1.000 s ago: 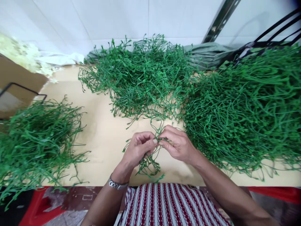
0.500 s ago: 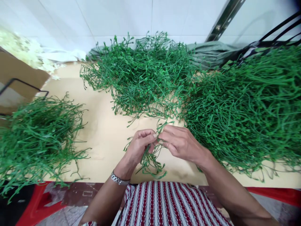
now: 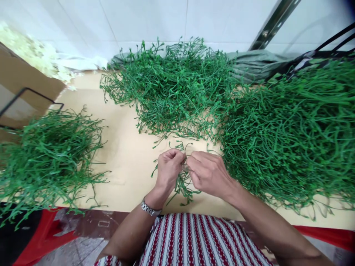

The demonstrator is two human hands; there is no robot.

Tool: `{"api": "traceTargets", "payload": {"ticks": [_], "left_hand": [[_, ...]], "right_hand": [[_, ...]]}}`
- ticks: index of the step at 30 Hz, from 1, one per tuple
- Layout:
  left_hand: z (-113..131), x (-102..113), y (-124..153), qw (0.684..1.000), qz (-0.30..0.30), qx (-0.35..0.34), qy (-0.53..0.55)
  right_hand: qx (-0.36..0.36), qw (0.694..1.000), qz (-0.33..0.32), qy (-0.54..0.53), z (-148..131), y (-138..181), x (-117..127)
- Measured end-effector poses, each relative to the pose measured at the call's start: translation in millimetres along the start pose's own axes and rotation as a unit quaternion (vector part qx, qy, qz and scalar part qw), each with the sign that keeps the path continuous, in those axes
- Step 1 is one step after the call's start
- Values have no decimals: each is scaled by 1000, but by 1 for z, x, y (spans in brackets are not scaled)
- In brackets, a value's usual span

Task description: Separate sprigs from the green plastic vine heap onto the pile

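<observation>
Close together over the front middle of the table, both my hands work on a small bunch of green artificial stems [image 3: 184,186]. My left hand [image 3: 169,168], with a metal watch on its wrist, pinches the bunch between thumb and bent fingers. My right hand [image 3: 208,171] is closed beside it, its fingertips meeting the left thumb at the stems. Stem ends stick out above and below my hands. The exact spot where the fingertips meet is partly hidden.
A large heap of green stems [image 3: 288,136] covers the right side, joining another heap [image 3: 177,88] at the back. A smaller pile [image 3: 52,159] overhangs the table's front left edge. A cardboard box [image 3: 27,85], a black wire frame [image 3: 41,94] and pale flowers [image 3: 30,51] stand far left.
My right hand has curled tighter, and its fingers are turned further in. My left fingers have closed more around the stems. The whole view has shifted slightly.
</observation>
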State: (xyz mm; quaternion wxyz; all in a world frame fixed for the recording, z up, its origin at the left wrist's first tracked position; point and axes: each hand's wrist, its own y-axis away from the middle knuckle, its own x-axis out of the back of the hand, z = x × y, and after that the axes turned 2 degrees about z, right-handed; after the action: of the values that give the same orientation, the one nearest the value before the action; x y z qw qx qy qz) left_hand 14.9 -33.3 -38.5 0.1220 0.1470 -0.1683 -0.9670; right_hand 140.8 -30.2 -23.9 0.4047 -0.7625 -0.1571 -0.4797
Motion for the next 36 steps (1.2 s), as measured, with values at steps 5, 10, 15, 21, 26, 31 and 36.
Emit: {"api": "traceTargets", "payload": {"ticks": [5, 10, 15, 21, 26, 31, 36], "left_hand": [[9, 7, -12, 999, 32, -14, 39], [15, 14, -15, 997, -62, 7, 42], [10, 18, -9, 992, -109, 17, 60], [6, 22, -3, 987, -151, -22, -46], [10, 25, 1, 984, -162, -30, -71], [11, 27, -1, 985, -160, -6, -67], [9, 23, -3, 988, -129, 10, -81]], "right_hand": [[-40, 988, -37, -144, -11, 6, 7], [-122, 970, 20, -208, 10, 2, 22], [-134, 922, 33, -363, 23, 0, 15], [-150, 935, 37, -319, 26, 1, 7], [-43, 991, 42, -117, 25, 3, 10], [-23, 992, 66, -109, 20, 6, 8], [3, 984, 124, -129, 12, 7, 6]]}}
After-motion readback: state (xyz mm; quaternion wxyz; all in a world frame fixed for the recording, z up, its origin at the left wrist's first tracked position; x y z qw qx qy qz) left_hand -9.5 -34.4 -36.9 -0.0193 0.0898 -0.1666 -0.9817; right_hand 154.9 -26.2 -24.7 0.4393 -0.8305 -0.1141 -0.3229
